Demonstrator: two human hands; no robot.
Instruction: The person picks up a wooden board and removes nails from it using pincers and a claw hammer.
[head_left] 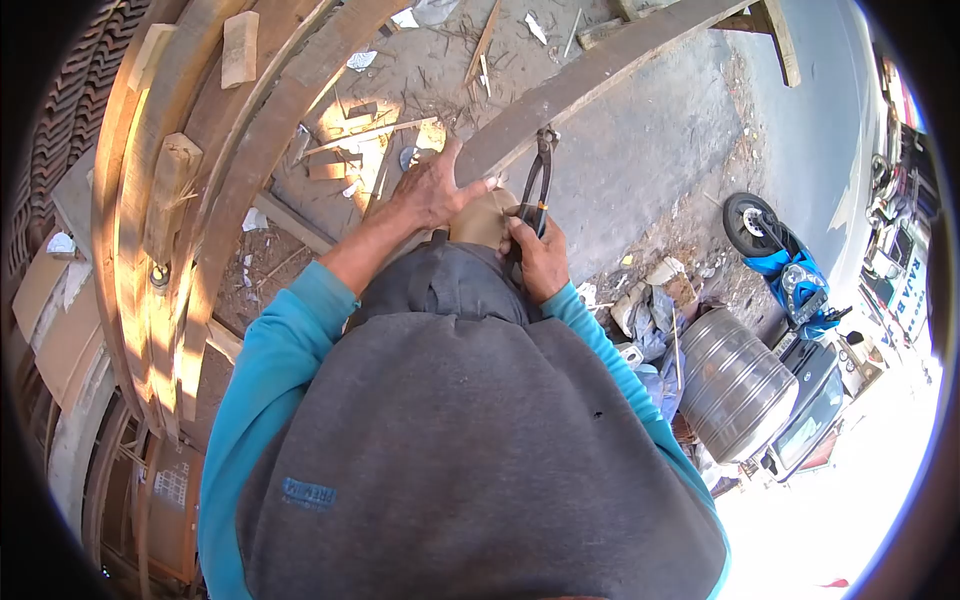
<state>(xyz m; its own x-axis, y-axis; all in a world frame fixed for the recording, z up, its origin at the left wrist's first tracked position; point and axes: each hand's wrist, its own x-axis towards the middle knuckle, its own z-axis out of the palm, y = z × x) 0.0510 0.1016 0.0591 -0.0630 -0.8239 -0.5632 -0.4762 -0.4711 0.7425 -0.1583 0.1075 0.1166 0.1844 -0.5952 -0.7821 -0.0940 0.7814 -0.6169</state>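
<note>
A long wooden beam [590,88] stretches from near my waist toward the upper right. My left hand [428,192] grips the near end of this beam, the thumb along its side. With my right hand [538,258] I hold a pair of pincers [541,180], closed around dark handles with a bit of yellow. The head of the pincers meets the lower edge of the beam. Whether a nail sits in the jaws is too small to tell.
More wooden beams [190,110] stand stacked on the left, with short wood blocks [240,48] on them. Wood scraps and paper litter the ground [430,60]. To the right are a metal drum [735,385], rubble, a blue motorcycle [790,275] and parked vehicles.
</note>
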